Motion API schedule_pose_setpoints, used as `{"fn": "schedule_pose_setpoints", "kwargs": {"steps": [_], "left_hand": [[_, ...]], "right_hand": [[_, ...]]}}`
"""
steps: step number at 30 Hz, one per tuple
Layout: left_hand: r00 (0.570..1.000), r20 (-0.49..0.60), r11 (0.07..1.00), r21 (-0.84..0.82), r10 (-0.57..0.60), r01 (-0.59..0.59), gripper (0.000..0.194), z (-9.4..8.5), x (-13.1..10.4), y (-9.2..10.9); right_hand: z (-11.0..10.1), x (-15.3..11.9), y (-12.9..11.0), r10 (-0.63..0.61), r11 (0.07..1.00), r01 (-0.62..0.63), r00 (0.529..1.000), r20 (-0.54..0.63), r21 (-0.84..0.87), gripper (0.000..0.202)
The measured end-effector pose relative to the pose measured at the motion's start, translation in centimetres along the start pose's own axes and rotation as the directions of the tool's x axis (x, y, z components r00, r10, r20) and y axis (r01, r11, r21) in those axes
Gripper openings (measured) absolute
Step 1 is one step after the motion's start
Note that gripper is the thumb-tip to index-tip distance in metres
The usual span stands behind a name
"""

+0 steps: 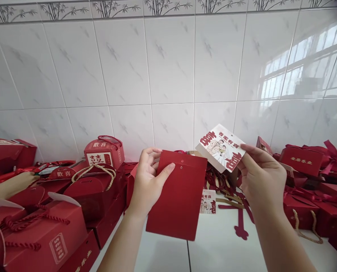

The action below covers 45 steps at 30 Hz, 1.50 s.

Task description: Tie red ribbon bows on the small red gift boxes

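Observation:
My left hand (153, 177) grips a flat red paper bag (175, 200) near its top left corner, thumb across the front. Two small holes show close to the bag's upper edge. To the right, my right hand (260, 173) pinches a white printed card (220, 147) by its right corner. The card carries red characters and a drawn couple, and a second white layer shows along its lower left edge. Bag and card are held up above the table, a small gap apart. Below, a similar card (208, 202) lies partly behind the bag.
Red gift boxes with rope handles (43, 230) crowd the left. More red boxes (301, 160) with ribbons stand on the right. Dark red and gold strips (242, 223) lie on the white table (219, 249). A tiled wall (171, 60) rises behind.

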<state>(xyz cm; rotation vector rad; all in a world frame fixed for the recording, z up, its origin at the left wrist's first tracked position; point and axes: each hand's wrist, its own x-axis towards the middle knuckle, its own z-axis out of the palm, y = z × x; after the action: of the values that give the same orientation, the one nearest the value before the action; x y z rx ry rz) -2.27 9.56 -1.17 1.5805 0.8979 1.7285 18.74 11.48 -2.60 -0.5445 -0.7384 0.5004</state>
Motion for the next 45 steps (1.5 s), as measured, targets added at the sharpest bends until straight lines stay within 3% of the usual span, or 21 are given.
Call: {"fn": "schedule_pose_setpoints", "kwargs": {"steps": [2,6,10,13,17,21,23,29,31,33,35,37,39,41,45], "left_hand": [[0.999,-0.030,0.998,0.054,0.036,-0.034,0.047,-0.2,0.1,-0.2],[0.998,-0.056,0.989,0.145,0.030,-0.021,0.025,-0.4,0.2,-0.6],[0.998,-0.042,0.994,0.104,-0.041,0.045,0.029,-0.3,0.2,-0.7],[0.997,0.000,0.992,0.095,-0.081,0.081,0.033,-0.2,0.2,-0.9],[0.999,0.012,0.989,0.139,-0.048,0.046,0.029,-0.1,0.2,-1.1],[0.998,0.047,0.992,0.127,-0.029,0.023,0.027,0.0,0.0,-0.7],[0.999,0.043,0.993,0.119,-0.024,0.019,0.026,0.0,-0.1,-0.5],[0.995,0.025,0.991,0.099,-0.093,0.090,0.028,-0.3,0.0,-0.4],[0.997,0.018,0.994,0.086,-0.075,0.073,0.027,-0.2,-0.1,-0.4],[0.998,0.030,0.996,0.077,-0.050,0.047,0.026,0.0,-0.2,-0.2],[0.998,0.038,0.997,0.072,-0.041,0.038,0.026,0.3,-0.4,0.1],[0.999,0.029,0.997,0.063,-0.043,0.041,0.026,0.5,-0.6,0.4],[0.999,0.004,0.998,0.046,-0.045,0.045,0.029,0.6,-0.6,0.5],[0.998,-0.026,0.998,0.030,-0.051,0.052,0.032,0.5,-0.5,0.6],[0.994,-0.059,0.996,-0.013,-0.088,0.088,0.036,0.1,-0.3,0.4]], "right_hand": [[0.1,0.0,0.1,0.025,1.000,-0.025,1.000,0.003,0.006,0.020],[0.1,-0.1,0.1,0.000,1.000,0.000,1.000,-0.031,0.006,0.020],[0.3,-0.5,0.1,-0.133,0.991,0.131,0.988,-0.076,-0.028,0.012],[0.7,-1.3,0.2,-0.303,0.951,0.296,0.950,-0.080,-0.088,0.008],[1.3,-2.3,0.6,-0.503,0.855,0.512,0.857,0.109,-0.085,0.013],[1.1,-2.6,0.8,-0.554,0.805,0.592,0.773,0.311,-0.040,0.019],[0.9,-2.6,0.5,-0.602,0.767,0.639,0.748,0.280,-0.058,0.021],[1.1,-2.4,-0.7,-0.705,0.707,0.702,0.708,-0.024,-0.085,0.026],[1.5,-2.4,-0.4,-0.689,0.724,0.689,0.724,-0.032,0.004,0.024],[1.8,-2.7,0.3,-0.632,0.773,0.629,0.775,0.016,0.085,0.024],[1.9,-3.1,1.0,-0.528,0.849,0.517,0.840,0.128,0.108,0.034],[2.0,-3.6,1.4,-0.396,0.917,0.389,0.876,0.274,0.083,0.032],[1.9,-4.0,1.6,-0.249,0.968,0.244,0.877,0.411,0.068,0.021],[2.0,-4.3,1.5,-0.154,0.988,0.123,0.846,0.510,0.093,0.020],[2.2,-4.6,1.4,-0.132,0.986,0.040,0.789,0.600,0.164,0.022]]}}
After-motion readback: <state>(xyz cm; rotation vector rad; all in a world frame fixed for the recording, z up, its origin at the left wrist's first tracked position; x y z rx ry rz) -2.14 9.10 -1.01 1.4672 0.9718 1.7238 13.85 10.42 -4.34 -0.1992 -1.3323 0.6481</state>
